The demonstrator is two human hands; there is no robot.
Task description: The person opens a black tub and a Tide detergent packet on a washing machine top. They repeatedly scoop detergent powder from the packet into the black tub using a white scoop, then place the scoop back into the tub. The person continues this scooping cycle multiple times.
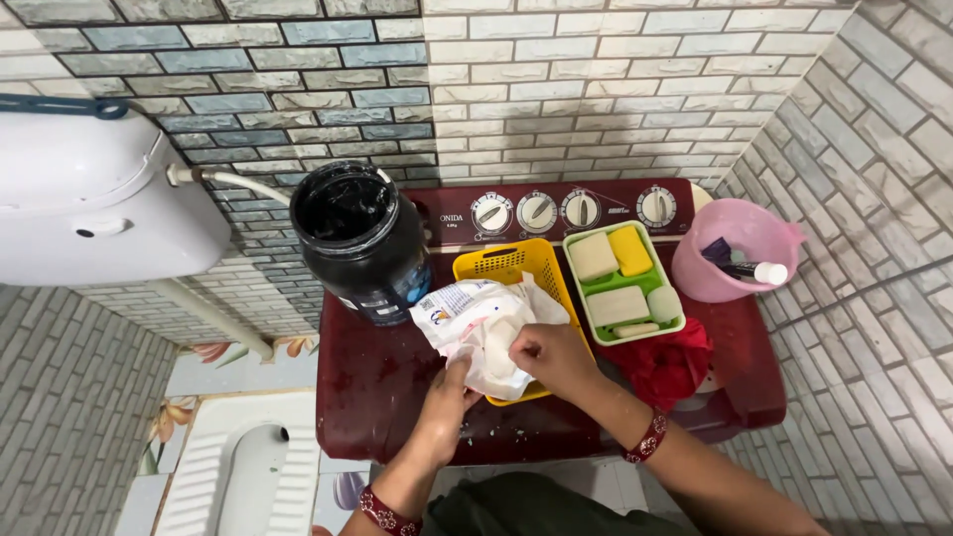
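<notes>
Both hands work a white pouch (483,323) over the maroon washer lid (377,397), which serves as worktop. Left hand (445,402) pinches the pouch's lower edge from below; right hand (552,355) grips its crumpled top, fingers closed on the plastic. Pouch looks partly opened and bunched, contents not visible, so emptying seems not done. Pouch overlaps the front of a yellow basket (516,263). Beyond: black jar (362,238) open, green tray (623,283) of soap bars, red cloth (665,362), pink mug (740,248), control dials (571,210).
</notes>
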